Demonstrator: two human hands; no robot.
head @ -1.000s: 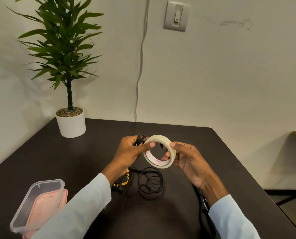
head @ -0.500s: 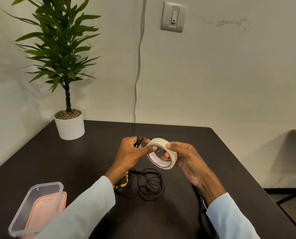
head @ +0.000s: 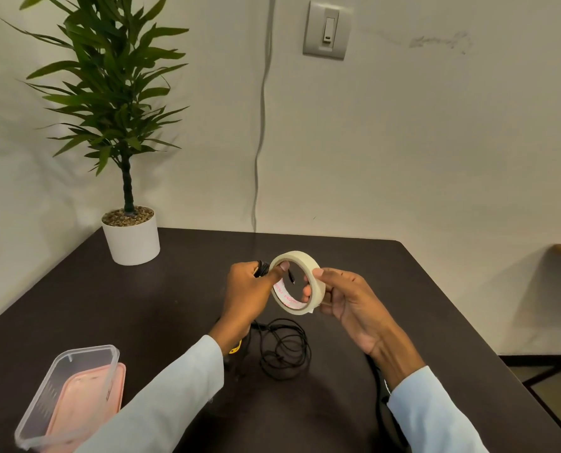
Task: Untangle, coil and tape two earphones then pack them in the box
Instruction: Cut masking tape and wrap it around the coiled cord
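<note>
Above the dark table (head: 161,305) I hold a roll of cream masking tape (head: 312,276) between both hands. My right hand (head: 347,302) grips its right side, thumb on the outer band. My left hand (head: 248,289) holds a coiled black earphone (head: 262,269), and its thumb presses the roll's left rim. The earphone's plug shows through the roll's hole. A second black earphone (head: 284,349) lies loosely looped on the table below my hands. A clear plastic box (head: 76,364) sits on its pink lid at the front left.
A potted plant in a white pot (head: 132,238) stands at the table's back left corner. A grey cable (head: 261,132) runs down the wall behind. A black and yellow object (head: 236,348) lies under my left wrist. A black strap (head: 382,390) lies under my right forearm.
The tape roll has turned a little between my hands, and the thumbs have shifted on it. Both hands stay in about the same place above the table.
</note>
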